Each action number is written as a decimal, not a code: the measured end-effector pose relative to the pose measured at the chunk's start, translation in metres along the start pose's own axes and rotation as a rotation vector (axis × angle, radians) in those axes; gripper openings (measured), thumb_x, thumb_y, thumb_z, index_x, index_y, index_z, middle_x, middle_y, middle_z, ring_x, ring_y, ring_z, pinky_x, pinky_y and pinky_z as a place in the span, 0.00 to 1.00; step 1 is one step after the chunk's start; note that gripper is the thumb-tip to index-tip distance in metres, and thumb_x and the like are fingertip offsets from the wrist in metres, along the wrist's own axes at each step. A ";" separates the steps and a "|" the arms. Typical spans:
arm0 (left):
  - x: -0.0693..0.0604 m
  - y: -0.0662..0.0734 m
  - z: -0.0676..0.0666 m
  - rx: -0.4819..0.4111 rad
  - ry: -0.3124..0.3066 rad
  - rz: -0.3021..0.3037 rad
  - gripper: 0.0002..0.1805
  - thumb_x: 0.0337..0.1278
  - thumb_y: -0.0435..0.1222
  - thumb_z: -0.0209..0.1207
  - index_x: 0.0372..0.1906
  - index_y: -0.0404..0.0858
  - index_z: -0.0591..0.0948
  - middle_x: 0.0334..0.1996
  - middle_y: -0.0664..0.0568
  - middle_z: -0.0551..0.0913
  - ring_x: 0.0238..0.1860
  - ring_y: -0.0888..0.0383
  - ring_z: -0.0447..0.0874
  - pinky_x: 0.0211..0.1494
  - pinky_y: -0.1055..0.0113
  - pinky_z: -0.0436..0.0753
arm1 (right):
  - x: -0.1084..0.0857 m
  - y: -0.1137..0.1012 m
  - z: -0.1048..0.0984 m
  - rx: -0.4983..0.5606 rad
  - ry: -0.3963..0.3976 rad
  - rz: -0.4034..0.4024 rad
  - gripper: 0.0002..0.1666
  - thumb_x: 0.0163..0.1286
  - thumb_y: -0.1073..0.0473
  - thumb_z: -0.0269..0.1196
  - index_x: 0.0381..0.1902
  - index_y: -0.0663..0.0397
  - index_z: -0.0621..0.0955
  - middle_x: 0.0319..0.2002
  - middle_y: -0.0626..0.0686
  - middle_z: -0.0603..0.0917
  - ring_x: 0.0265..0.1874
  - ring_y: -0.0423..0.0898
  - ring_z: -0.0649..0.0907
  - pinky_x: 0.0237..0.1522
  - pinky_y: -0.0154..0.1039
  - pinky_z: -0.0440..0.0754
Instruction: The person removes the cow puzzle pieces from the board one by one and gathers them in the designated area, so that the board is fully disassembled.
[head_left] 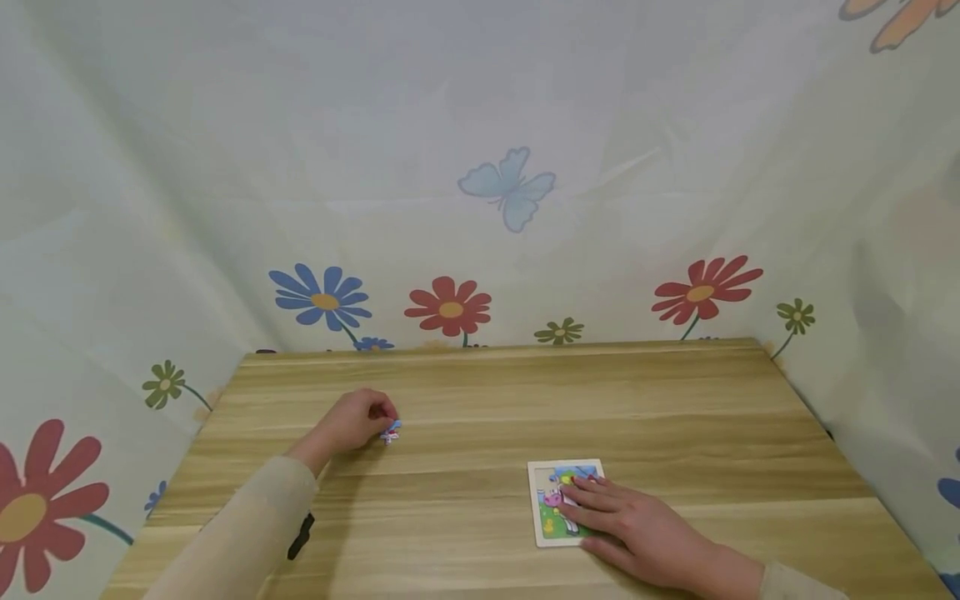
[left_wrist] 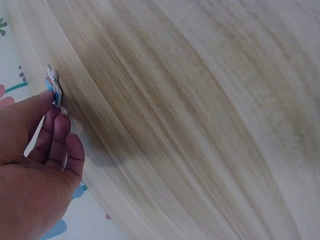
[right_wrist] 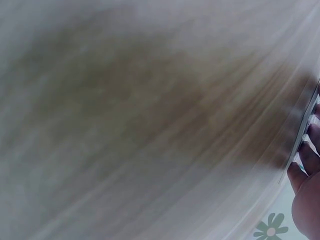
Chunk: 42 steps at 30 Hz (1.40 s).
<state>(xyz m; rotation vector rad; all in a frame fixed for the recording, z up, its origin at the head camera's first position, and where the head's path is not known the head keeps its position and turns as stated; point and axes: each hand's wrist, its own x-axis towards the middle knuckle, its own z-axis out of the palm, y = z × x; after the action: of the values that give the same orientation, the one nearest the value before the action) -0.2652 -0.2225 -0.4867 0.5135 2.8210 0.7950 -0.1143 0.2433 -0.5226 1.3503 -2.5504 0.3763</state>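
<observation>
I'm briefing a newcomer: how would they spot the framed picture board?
On the wood-grain table, find the right hand. Partly under it lies the squarish picture board with a pale border. Unlike the small piece pinched in the left hand, it lies flat and is framed.

You have two hands in view, your left hand [head_left: 351, 423] and your right hand [head_left: 637, 527], with two sleeves [head_left: 243, 521]. You can count one small printed piece [head_left: 390, 434], one framed picture board [head_left: 536, 508], one wooden table [head_left: 480, 400] and one black object [head_left: 301, 537]. On the cloth [head_left: 375, 167] you have one whole blue butterfly [head_left: 511, 188], three red flowers [head_left: 450, 309], one cut off, three green flowers [head_left: 558, 332] and one large blue flower [head_left: 324, 301] seen whole.
</observation>
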 end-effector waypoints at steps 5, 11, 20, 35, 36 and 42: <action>0.000 -0.001 0.001 0.005 0.008 0.006 0.03 0.70 0.29 0.67 0.38 0.38 0.86 0.35 0.54 0.83 0.37 0.56 0.77 0.48 0.57 0.80 | 0.000 0.000 -0.001 0.004 -0.005 0.001 0.31 0.79 0.45 0.65 0.76 0.43 0.78 0.74 0.46 0.78 0.71 0.52 0.79 0.63 0.55 0.83; 0.000 0.003 -0.001 -0.008 0.021 0.003 0.02 0.68 0.29 0.68 0.40 0.37 0.86 0.36 0.53 0.84 0.38 0.55 0.78 0.50 0.55 0.81 | 0.001 0.000 -0.002 0.010 0.001 -0.003 0.32 0.78 0.46 0.67 0.76 0.44 0.78 0.74 0.47 0.78 0.71 0.52 0.79 0.63 0.55 0.83; 0.010 0.032 0.004 -0.011 -0.003 0.069 0.02 0.70 0.32 0.68 0.42 0.37 0.87 0.34 0.55 0.83 0.35 0.58 0.77 0.44 0.60 0.80 | 0.000 0.000 -0.003 0.010 -0.027 0.012 0.31 0.80 0.45 0.64 0.76 0.42 0.77 0.75 0.47 0.77 0.72 0.51 0.79 0.63 0.54 0.83; 0.027 0.143 0.062 -0.054 -0.176 0.223 0.04 0.72 0.33 0.66 0.47 0.41 0.89 0.37 0.58 0.82 0.42 0.56 0.79 0.49 0.64 0.81 | 0.007 0.003 -0.005 0.022 -0.046 -0.010 0.30 0.80 0.45 0.64 0.76 0.43 0.78 0.74 0.47 0.78 0.71 0.51 0.79 0.62 0.54 0.83; 0.028 0.148 0.066 -0.053 -0.185 0.233 0.04 0.73 0.34 0.66 0.47 0.41 0.89 0.37 0.58 0.82 0.42 0.56 0.79 0.49 0.65 0.81 | 0.007 0.003 -0.005 0.022 -0.046 -0.010 0.30 0.80 0.45 0.64 0.76 0.43 0.78 0.74 0.47 0.78 0.71 0.51 0.79 0.63 0.54 0.83; 0.029 0.169 0.081 -0.048 -0.219 0.286 0.04 0.73 0.34 0.67 0.47 0.41 0.88 0.37 0.60 0.82 0.41 0.59 0.78 0.49 0.69 0.80 | 0.009 0.002 -0.006 0.021 -0.039 -0.017 0.30 0.79 0.45 0.65 0.75 0.43 0.79 0.74 0.47 0.78 0.71 0.51 0.79 0.63 0.55 0.83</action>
<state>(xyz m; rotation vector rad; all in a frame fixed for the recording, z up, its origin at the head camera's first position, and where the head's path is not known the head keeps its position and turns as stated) -0.2245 -0.0382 -0.4666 0.9487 2.5542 0.7961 -0.1205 0.2398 -0.5143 1.3990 -2.5719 0.3790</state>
